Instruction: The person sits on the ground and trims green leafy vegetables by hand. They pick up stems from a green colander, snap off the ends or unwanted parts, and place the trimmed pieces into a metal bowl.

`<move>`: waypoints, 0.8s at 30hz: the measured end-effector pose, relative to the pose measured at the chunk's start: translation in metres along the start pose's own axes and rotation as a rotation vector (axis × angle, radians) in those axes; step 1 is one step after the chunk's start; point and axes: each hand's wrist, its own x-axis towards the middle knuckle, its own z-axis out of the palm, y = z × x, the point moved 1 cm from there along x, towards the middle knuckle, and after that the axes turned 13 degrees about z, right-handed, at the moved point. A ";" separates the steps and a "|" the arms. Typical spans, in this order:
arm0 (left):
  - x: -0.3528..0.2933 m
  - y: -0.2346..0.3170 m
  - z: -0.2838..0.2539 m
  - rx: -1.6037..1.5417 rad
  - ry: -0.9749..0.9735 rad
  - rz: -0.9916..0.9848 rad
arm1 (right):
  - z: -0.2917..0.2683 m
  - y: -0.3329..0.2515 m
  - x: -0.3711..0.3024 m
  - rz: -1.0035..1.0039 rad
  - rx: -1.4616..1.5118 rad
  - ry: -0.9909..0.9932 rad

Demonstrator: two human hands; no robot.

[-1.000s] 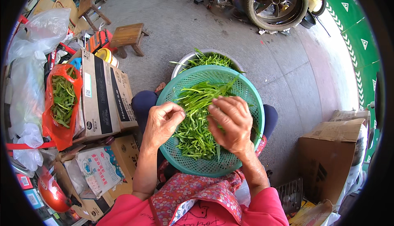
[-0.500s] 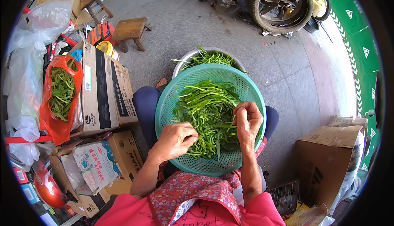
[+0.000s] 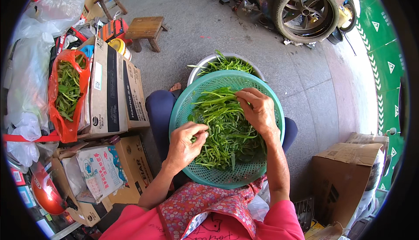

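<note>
Many slender stems [image 3: 227, 137], bright green, tangled, left grip [image 3: 185, 147], right grip [image 3: 261, 112], can't tell if clamped

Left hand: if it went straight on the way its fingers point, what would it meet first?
The left hand would likely meet the leafy greens heaped in the green basket; seen from above, I can't tell whether its fingertips touch them or hover over them.

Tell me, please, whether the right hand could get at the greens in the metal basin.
Probably yes, over the teal basket: it hides part of the metal basin, but greens show beyond the basket's rim.
</note>
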 end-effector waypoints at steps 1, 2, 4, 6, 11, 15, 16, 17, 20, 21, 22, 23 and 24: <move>0.003 0.000 -0.003 -0.010 0.040 -0.002 | -0.009 -0.007 -0.002 -0.007 0.018 0.012; 0.007 0.006 -0.005 0.030 0.082 -0.029 | -0.017 -0.015 -0.004 -0.028 0.008 0.012; 0.011 0.007 -0.005 0.020 0.213 0.008 | -0.032 -0.032 -0.008 -0.076 -0.009 0.011; 0.017 0.011 -0.002 -0.010 0.243 0.053 | -0.040 -0.043 -0.012 -0.059 -0.018 -0.037; 0.020 0.024 0.001 0.024 0.135 0.044 | -0.036 -0.038 -0.026 0.244 0.260 -0.221; 0.015 0.021 0.003 0.005 0.113 -0.002 | -0.025 -0.017 -0.036 0.433 0.316 -0.272; 0.013 0.019 0.003 0.008 0.106 -0.028 | -0.024 -0.016 -0.037 0.420 0.292 -0.241; 0.013 0.016 0.003 0.006 0.109 -0.033 | -0.030 -0.015 -0.038 0.514 0.262 -0.179; 0.010 0.012 0.002 0.017 0.120 -0.045 | -0.038 -0.003 -0.045 0.504 0.181 0.119; 0.010 0.011 0.002 0.026 0.113 -0.049 | -0.042 -0.007 -0.046 0.389 0.145 0.212; 0.009 0.011 0.002 0.035 0.105 -0.054 | -0.045 -0.012 -0.047 0.366 0.130 0.190; 0.009 0.012 0.003 0.048 0.101 -0.046 | -0.048 -0.019 -0.048 0.344 0.116 0.169; 0.009 0.013 0.004 0.060 0.096 -0.036 | -0.050 -0.026 -0.050 0.321 0.101 0.150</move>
